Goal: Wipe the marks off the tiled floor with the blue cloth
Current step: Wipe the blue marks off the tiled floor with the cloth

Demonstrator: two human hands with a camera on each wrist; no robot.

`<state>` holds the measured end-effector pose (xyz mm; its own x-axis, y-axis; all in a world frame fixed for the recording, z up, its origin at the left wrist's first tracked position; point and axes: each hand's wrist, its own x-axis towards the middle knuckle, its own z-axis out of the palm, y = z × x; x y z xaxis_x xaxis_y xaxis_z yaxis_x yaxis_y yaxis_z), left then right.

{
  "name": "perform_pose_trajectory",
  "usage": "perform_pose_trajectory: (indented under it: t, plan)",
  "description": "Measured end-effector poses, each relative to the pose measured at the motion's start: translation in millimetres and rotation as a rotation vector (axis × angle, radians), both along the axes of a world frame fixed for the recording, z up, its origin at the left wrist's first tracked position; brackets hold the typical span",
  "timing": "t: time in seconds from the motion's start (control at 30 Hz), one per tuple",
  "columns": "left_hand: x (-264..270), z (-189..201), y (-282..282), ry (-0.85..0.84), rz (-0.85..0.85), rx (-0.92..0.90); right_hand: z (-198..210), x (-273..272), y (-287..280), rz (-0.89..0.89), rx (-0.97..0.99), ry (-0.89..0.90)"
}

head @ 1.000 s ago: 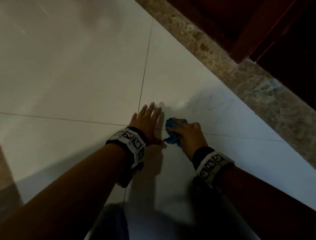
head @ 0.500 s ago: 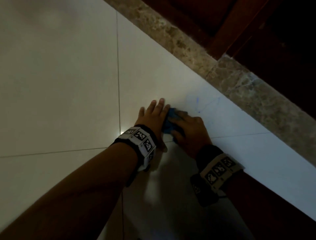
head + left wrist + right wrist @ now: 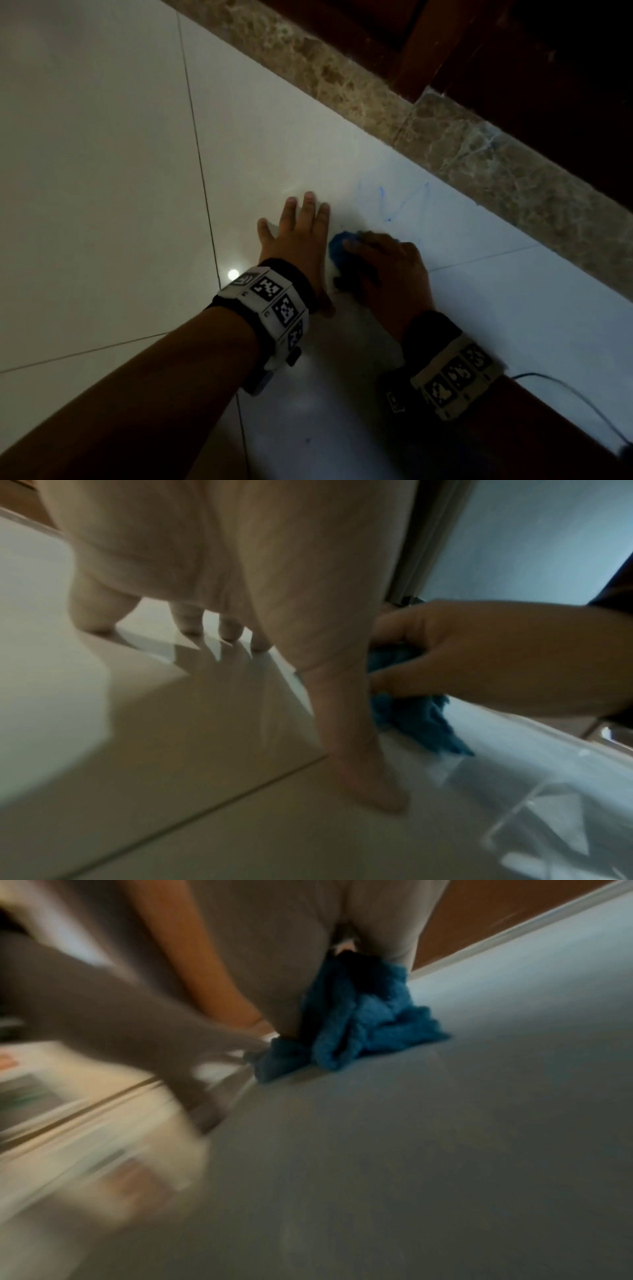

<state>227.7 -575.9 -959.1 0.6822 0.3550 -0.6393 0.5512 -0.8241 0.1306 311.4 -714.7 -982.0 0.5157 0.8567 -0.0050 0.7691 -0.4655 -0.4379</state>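
Note:
My right hand [image 3: 380,263] grips a bunched blue cloth [image 3: 337,248] and presses it onto the pale tiled floor [image 3: 102,154]. The cloth [image 3: 359,1020] hangs crumpled under the palm in the right wrist view, and it shows as the blue cloth [image 3: 411,718] beside my thumb in the left wrist view. Faint blue scribble marks [image 3: 394,202] lie on the tile just beyond the cloth. My left hand [image 3: 296,233] rests flat on the floor with straight fingers, right beside the cloth.
A brown mottled stone threshold [image 3: 445,130] runs diagonally along the tile's far edge, with dark wooden door framing [image 3: 462,44] behind it. A thin dark cable [image 3: 575,394] trails on the floor near my right forearm. Grout lines [image 3: 202,178] cross the tiles to the left.
Both hands have shifted along the floor toward the blue marks. The right hand keeps its grip on the cloth, now closer to the scribbles.

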Motion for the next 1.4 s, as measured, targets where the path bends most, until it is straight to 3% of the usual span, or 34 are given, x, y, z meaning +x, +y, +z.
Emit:
perform_pose_trajectory:
  t: [0.07,0.13,0.27,0.4,0.47,0.63,0.83,1.03,1.17,1.23,1.33,1.4]
  plan:
    - [-1.3,0.5,0.6,-0.003,0.008,-0.013,-3.6,-3.8,-0.6,0.166,-0.07,0.021]
    - [-1.8,3.6,0.3,0.011,0.007,-0.017,2.1,11.8,8.0,0.21,-0.146,0.08]
    - [-3.8,7.5,0.3,0.014,-0.005,-0.019,10.7,29.2,25.9,-0.062,-0.099,0.013]
    - [-6.3,3.6,1.5,-0.01,0.007,-0.038,5.2,-17.2,8.9,0.151,-0.068,0.002]
    - [-6.3,3.8,1.5,-0.015,0.001,-0.032,6.1,-9.1,12.5,0.2,-0.086,0.012]
    - [-8.7,3.8,0.2,-0.017,-0.009,-0.033,1.3,29.6,42.0,-0.085,-0.088,-0.003]
    - [-13.4,-1.1,2.8,-0.047,-0.002,-0.05,1.9,1.3,20.3,0.082,-0.084,0.001]
    - [-12.2,-0.2,2.2,-0.033,-0.003,-0.036,2.4,24.0,40.5,-0.092,-0.154,-0.067]
    - [-14.6,0.2,2.7,-0.052,0.004,-0.052,4.4,-11.0,24.0,0.143,-0.127,-0.015]
    - [-15.1,0.3,4.0,-0.057,0.005,-0.05,4.4,3.1,25.4,0.212,-0.175,0.0]
    - [-17.7,1.8,5.6,-0.063,-0.005,-0.029,0.8,45.1,41.8,-0.024,-0.152,-0.004]
    - [-19.1,1.6,6.3,-0.077,-0.005,-0.023,-0.8,43.2,43.8,-0.093,-0.12,-0.021]
